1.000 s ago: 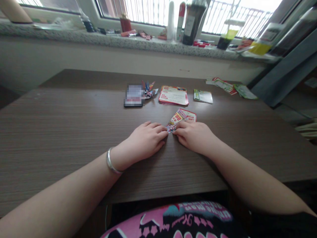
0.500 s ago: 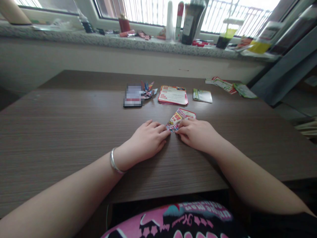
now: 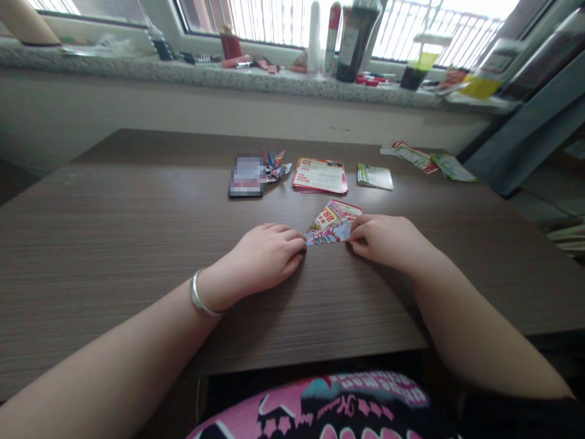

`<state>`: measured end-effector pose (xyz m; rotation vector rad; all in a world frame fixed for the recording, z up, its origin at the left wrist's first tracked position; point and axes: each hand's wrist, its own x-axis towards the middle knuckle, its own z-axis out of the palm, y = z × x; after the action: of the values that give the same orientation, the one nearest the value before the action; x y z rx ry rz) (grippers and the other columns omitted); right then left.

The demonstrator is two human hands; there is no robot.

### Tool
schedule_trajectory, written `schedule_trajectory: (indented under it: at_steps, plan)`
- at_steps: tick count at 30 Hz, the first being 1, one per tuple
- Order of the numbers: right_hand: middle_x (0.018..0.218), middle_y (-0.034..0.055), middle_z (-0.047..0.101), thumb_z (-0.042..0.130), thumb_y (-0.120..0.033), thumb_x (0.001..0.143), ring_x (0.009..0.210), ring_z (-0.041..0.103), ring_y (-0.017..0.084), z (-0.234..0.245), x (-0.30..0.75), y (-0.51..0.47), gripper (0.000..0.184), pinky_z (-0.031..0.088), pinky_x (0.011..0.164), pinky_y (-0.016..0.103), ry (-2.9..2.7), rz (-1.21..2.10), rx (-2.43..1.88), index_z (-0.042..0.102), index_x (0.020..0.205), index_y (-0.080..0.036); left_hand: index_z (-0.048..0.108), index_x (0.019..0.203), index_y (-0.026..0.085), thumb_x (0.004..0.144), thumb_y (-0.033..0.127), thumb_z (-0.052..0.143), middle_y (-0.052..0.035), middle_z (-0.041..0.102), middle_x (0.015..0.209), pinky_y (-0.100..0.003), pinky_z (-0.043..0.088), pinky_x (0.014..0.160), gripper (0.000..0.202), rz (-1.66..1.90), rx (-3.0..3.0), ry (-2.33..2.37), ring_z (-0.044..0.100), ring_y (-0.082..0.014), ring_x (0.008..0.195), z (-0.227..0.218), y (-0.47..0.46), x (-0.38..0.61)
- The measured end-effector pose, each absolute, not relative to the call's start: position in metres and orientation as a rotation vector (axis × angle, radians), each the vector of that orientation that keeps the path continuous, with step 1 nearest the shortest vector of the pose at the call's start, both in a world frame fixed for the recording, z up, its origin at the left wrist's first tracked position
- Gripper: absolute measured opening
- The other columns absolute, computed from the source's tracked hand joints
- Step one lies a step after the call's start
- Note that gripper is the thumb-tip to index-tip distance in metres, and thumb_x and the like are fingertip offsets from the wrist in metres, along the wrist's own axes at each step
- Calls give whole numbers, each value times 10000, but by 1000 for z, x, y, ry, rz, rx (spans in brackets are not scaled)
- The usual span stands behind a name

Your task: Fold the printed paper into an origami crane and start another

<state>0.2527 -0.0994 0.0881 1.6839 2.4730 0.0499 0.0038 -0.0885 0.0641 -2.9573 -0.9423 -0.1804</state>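
A folded piece of colourful printed paper [image 3: 329, 230] lies on the table in front of me, with a yellow panel, red digits and blue patches showing. My left hand [image 3: 274, 253], a silver bangle at its wrist, has its fingers closed together at the left corner of the paper. On the opposite side, my right hand [image 3: 386, 241] pinches the right corner between thumb and fingers. Both hands rest low against the tabletop, and the lower folded edge stretches between them.
Behind the paper lie a phone [image 3: 246, 177], a folded paper shape [image 3: 276, 167], a stack of printed sheets [image 3: 320, 175] and a small green-and-white pile [image 3: 375, 177]. More leaflets [image 3: 415, 157] are at the table's [image 3: 137, 231] far right. Bottles stand on the stone windowsill [image 3: 192, 72].
My right hand has moved right along the paper's lower edge, uncovering a blue patterned part. My left hand has shifted slightly left. The gap between my hands is wider.
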Motion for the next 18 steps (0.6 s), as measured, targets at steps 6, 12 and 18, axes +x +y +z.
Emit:
schedule_trajectory:
  at_steps: [6,12,18]
  plan:
    - [1046,29,729,509,-369,876,872,654,190,90,263,-95,284,476,682,271,2418,13,1721,777,865,-276,677,1008,193,938,240,434,-49,704,1098,-335,506,930,257,-143,-2962,-958,651,-196,1017,68,-88,1]
    - [1081,10,725,511,-381,879,897,656,186,91,270,-93,279,469,661,272,2409,-19,1708,773,861,-285,683,981,189,932,230,434,-58,711,1073,-331,518,908,257,-151,-2962,-955,663,-194,986,69,-87,1]
    - [1050,16,731,532,-376,864,854,658,181,93,276,-93,258,454,624,269,2367,-20,1733,770,831,-282,683,959,188,936,235,433,-58,708,1084,-331,513,929,255,-114,-2957,-962,657,-193,1011,70,-86,0]
